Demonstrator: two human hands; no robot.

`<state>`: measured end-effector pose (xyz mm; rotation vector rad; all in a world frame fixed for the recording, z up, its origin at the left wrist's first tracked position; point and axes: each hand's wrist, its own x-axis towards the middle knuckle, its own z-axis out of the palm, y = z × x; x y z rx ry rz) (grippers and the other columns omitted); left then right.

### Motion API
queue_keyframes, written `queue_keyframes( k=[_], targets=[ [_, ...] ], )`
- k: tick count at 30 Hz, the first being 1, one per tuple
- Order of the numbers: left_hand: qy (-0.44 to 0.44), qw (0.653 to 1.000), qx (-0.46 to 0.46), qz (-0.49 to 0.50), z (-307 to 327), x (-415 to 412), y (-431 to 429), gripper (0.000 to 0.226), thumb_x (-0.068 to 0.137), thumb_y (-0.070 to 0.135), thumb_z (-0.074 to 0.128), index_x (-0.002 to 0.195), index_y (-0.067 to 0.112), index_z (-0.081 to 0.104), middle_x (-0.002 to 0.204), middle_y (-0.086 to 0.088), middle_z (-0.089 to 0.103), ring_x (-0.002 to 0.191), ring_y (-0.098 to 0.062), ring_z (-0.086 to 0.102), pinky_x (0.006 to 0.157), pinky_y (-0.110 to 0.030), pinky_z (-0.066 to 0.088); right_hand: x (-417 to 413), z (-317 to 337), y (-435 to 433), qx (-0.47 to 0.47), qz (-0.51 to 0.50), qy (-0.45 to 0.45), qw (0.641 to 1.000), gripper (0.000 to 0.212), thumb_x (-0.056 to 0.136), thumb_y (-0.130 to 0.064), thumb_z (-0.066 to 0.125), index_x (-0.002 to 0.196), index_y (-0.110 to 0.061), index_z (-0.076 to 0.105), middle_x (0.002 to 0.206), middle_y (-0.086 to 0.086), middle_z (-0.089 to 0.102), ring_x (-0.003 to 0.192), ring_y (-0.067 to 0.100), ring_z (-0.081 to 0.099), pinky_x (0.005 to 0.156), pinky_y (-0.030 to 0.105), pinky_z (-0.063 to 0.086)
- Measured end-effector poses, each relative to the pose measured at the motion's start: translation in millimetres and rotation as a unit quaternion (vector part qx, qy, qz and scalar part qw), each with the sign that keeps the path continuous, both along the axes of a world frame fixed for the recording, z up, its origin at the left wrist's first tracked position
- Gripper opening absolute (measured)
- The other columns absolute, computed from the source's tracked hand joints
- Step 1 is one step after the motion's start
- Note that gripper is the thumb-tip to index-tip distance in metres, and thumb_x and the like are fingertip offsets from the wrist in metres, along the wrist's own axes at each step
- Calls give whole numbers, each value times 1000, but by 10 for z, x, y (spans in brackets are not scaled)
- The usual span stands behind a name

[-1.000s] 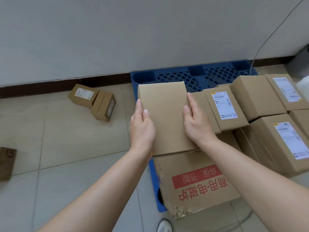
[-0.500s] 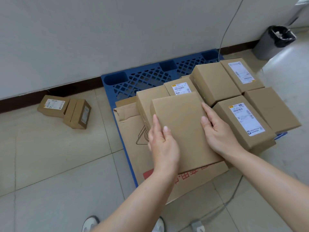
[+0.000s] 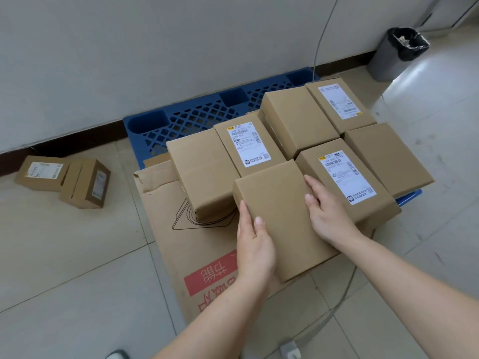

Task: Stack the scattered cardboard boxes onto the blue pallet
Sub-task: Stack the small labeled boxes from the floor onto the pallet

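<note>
We are clamping the plain box (image 3: 282,224) between our left hand (image 3: 255,251) and right hand (image 3: 328,216) on its long sides, its long axis running toward eleven o'clock, just above the blue pallet (image 3: 181,120)'s near stack.

You see a plain brown box (image 3: 282,224) of matt, smooth cardboard. At 12 o'clock, the blue pallet (image 3: 191,117) is moulded lattice plastic. The pale floor tiles (image 3: 64,255) look glossy; at 2 o'clock, a grey bin (image 3: 386,60) carries a shiny black liner.
</note>
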<state>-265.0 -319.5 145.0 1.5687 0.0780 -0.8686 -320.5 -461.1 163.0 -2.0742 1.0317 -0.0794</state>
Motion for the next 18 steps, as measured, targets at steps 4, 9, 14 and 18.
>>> queue_keyframes(
  k=[4,9,14,18],
  targets=[
    [21,1000,6,-14,-131,-14,-123,49,102,28,31,146,43,20,146,25,33,130,-1,37,113,-32,30,19,-181,-121,-14,-10,45,999,47,99,-17,37,146,-21,30,146,-1,42,134,18,37,106,25,27],
    [34,998,19,-41,-314,-19,-256,50,101,31,31,146,47,15,139,28,33,125,-1,39,110,-30,32,71,-355,-222,-34,-16,90,995,48,99,-17,36,147,-18,28,147,3,40,134,22,36,109,31,28],
    [43,997,26,-62,-476,-24,-334,50,100,33,31,144,50,15,140,24,39,121,-5,47,92,-31,48,118,-492,-291,-54,1,150,987,50,99,-19,35,147,-13,24,147,8,36,134,26,34,108,34,27],
    [52,995,31,-81,-561,31,-358,50,101,32,30,146,45,12,140,23,37,119,-6,46,79,-23,47,150,-553,-248,-66,20,170,983,49,99,-20,35,146,-8,26,153,7,26,140,22,25,111,32,21]
  ],
)
